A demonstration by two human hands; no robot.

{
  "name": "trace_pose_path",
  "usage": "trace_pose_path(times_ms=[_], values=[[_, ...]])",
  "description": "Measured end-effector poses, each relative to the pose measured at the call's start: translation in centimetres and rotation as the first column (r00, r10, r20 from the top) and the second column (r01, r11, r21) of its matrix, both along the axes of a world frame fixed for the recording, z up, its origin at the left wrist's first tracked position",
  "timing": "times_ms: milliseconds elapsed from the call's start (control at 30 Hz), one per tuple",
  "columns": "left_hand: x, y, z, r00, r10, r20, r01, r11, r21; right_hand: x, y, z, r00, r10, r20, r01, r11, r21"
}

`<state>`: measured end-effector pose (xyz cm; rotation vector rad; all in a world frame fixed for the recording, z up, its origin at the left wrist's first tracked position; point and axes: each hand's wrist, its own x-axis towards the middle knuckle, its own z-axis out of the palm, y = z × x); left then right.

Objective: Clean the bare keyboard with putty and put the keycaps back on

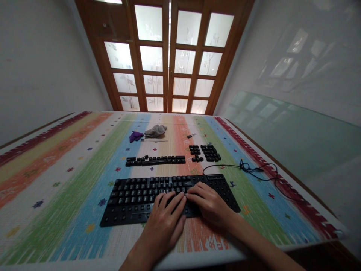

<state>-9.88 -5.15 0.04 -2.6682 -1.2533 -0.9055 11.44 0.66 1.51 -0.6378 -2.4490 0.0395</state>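
A black keyboard (141, 190) lies in front of me on the cloth. Its upper rows carry keycaps, while the bottom row and the number pad on the right show bare key stems. My left hand (166, 216) rests over the middle of the keyboard, fingers stretched and somewhat apart, index fingertip on the right end of the letter keys. My right hand (210, 203) meets it there from the other side, fingers bent and drawn together at the keys. Whatever lies under the right fingertips is hidden.
Behind the keyboard lie a row of loose keycaps (155, 161) and a block of number-pad keycaps (210, 153). Farther back are a purple cloth (135, 136), a grey cloth (156, 131), a thin stick (155, 140) and a small wire-ended tool (191, 136). A black cable (251, 168) coils rightward.
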Motion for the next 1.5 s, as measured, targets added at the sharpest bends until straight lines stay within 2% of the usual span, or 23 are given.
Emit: trace_pose_path(times_ms=[267, 333, 600, 833, 1067, 1500], values=[[0.1, -0.1, -0.4, 1.000, -0.001, -0.018, 0.000, 1.000, -0.022, 0.0, -0.3, 0.1, 1.000, -0.013, 0.017, 0.014, 1.000, -0.011], [0.1, -0.1, -0.5, 1.000, -0.001, -0.031, 0.000, 1.000, -0.020, -0.2, -0.5, 0.2, 0.999, -0.021, 0.032, 0.020, 1.000, 0.022], [0.3, -0.2, -0.5, 0.998, 0.000, -0.061, -0.001, 1.000, -0.016, -1.1, -1.6, 0.4, 0.956, -0.114, 0.271, 0.053, 0.973, 0.224], [0.4, -0.2, -0.2, 1.000, 0.005, -0.025, -0.005, 1.000, -0.006, -2.5, -1.8, 1.1, 0.925, -0.169, 0.342, 0.099, 0.972, 0.212], [0.6, -0.4, -0.1, 1.000, -0.004, -0.021, 0.004, 1.000, -0.007, -2.9, -2.1, 0.5, 0.915, -0.209, 0.345, 0.139, 0.966, 0.218], [1.1, -0.3, -0.5, 0.999, -0.022, 0.030, 0.023, 0.998, -0.058, -2.7, -2.3, -0.7, 0.945, -0.235, 0.228, 0.185, 0.958, 0.219]])
